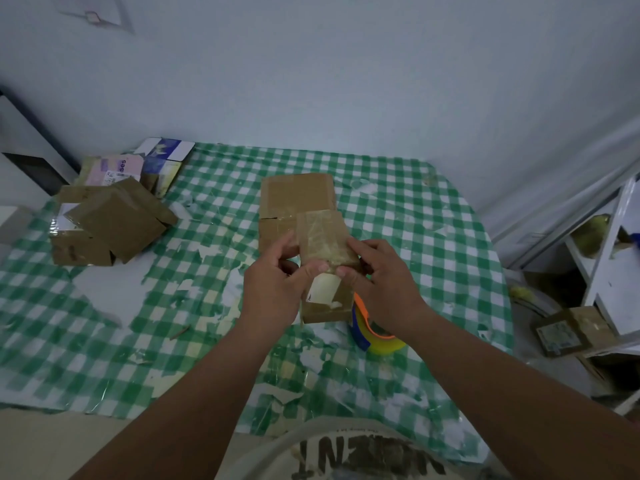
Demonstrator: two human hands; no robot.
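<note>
Two hands, left hand [273,289] and right hand [381,285], pinch the small taped box [327,244] by its side edges just above the tape roll [377,336], with open checked tablecloth [194,341] left of that roll.

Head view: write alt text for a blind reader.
The left hand and right hand grip a small taped cardboard box over a green checked tablecloth. A tape roll lies beneath the right wrist; a larger box sits behind, more boxes far left.

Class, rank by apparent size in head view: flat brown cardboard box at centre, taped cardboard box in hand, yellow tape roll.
Flat brown cardboard box and taped cardboard box: alike; held one nearer.
Yellow tape roll: smallest.
</note>
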